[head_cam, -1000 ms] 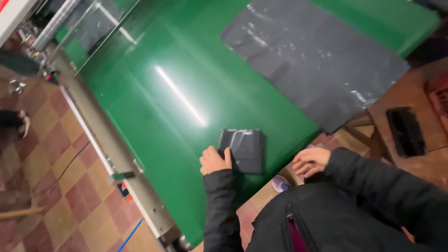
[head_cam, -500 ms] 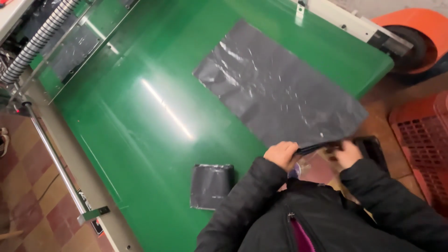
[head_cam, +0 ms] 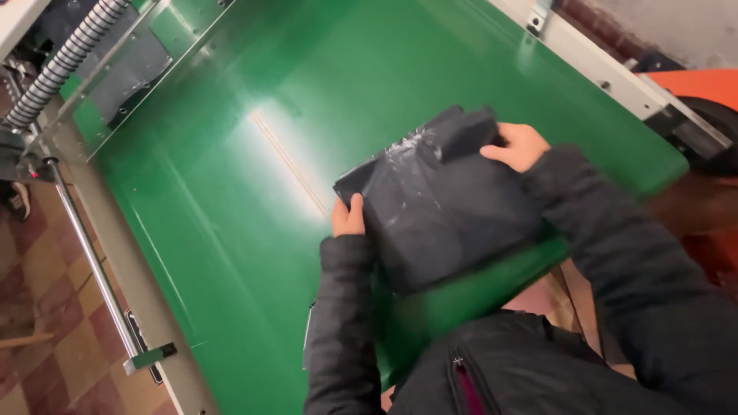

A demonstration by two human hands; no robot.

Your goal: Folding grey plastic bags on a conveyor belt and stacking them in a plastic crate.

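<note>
Both hands are up over the green worktop [head_cam: 200, 223] now, and between them is a dark grey plastic bag [head_cam: 442, 207], bunched and partly folded, lifted off the green surface or just skimming it; I cannot tell which. My left hand [head_cam: 348, 217] is clamped on the bag's near left edge, thumb on top. My right hand [head_cam: 516, 146] grips the far right corner, where the plastic is doubled into a thick dark fold.

Half a second ago both hands were down at the near edge of the worktop, pulling at a thin dark strip close to my jacket, and a big grey sheet lay spread flat across the green. That flat sheet is gone from view, and a gathered bundle of the same colour sits in my grip, so I judge the sheet has been drawn in and is being folded. The small folded square that lay on the green by my left sleeve has also gone from view; it may be hidden under my arms or out of frame.

The view has swung as well: the ribbed hose [head_cam: 65, 58] and the metal rail [head_cam: 88, 253] sit closer on the left, and an orange machine part [head_cam: 696, 81] shows at the right.
</note>
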